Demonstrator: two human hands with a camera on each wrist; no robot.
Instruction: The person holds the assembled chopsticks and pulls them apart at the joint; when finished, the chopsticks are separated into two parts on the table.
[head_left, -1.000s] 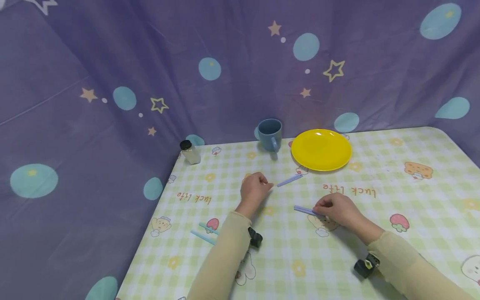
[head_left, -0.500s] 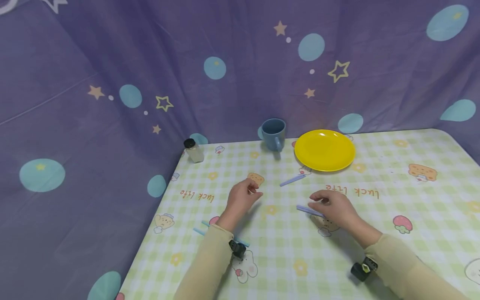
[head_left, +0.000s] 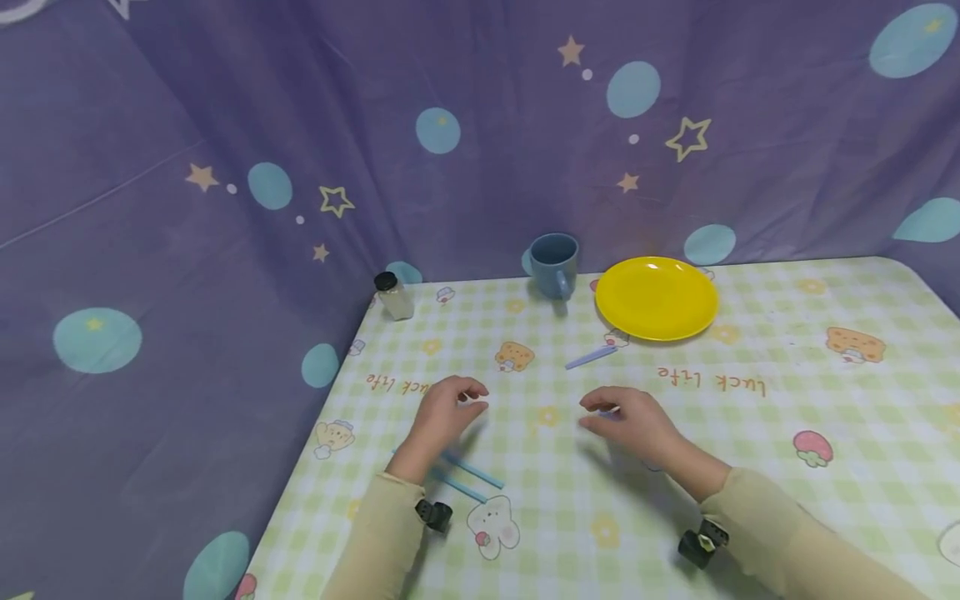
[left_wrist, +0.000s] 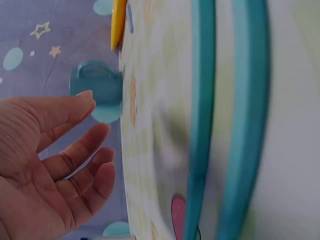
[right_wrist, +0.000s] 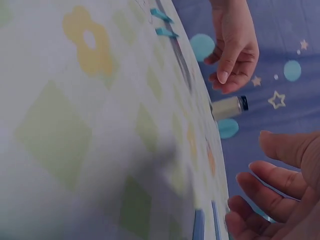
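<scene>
"What just changed?"
"Your left hand point(head_left: 444, 412) has pulled back from the lilac piece point(head_left: 591, 358) near the plate point(head_left: 657, 298); your right hand point(head_left: 633, 422) has come off the lilac sticks point(right_wrist: 198, 225)."
"Holding anything?"
"No; both are empty, fingers parted. Those sticks lie on the counter point(head_left: 750, 450) beneath your right; that placement looks done."

My left hand point(head_left: 446, 412) has drawn back toward 8 o'clock from beside the far lavender chopstick point(head_left: 591, 358), its pinched thumb and fingertips now spread apart, baring the cookie print point(head_left: 514, 357) it had partly covered. My left arm now hides the 10 o'clock ends of the teal chopsticks point(head_left: 480, 473) and reveals their 4 o'clock ends. My right hand point(head_left: 633, 417) has let go of the nearer lavender chopstick point(head_left: 609, 414) and shifted toward 9 o'clock, hiding nearly all of it.
</scene>
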